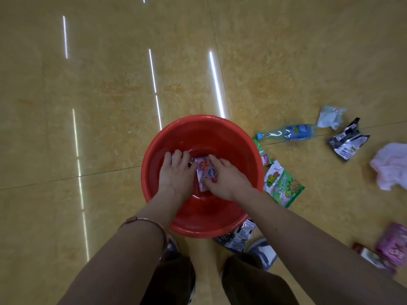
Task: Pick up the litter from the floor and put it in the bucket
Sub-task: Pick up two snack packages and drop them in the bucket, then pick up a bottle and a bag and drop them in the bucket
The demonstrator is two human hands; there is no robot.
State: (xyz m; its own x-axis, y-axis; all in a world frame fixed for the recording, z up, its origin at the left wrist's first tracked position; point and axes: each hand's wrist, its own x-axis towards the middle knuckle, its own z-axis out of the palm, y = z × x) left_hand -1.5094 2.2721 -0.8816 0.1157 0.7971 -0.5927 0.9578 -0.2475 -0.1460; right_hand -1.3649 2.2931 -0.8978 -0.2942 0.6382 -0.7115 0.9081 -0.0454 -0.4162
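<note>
A red plastic bucket stands on the floor in front of my feet. Both my hands are down inside it. My left hand lies over something pale at the bucket's bottom, and what it holds is hidden. My right hand grips a purple wrapper with cartoon print, thumb on its near edge. On the floor to the right of the bucket lie a green and white snack bag, a small green and pink wrapper and a clear bottle with a blue cap and label.
Further right on the yellow tiled floor lie a crumpled white wrapper, a black and white packet, a pale pink cloth-like wad, a purple packet and a dark red one. Another black and white wrapper lies by my right shoe.
</note>
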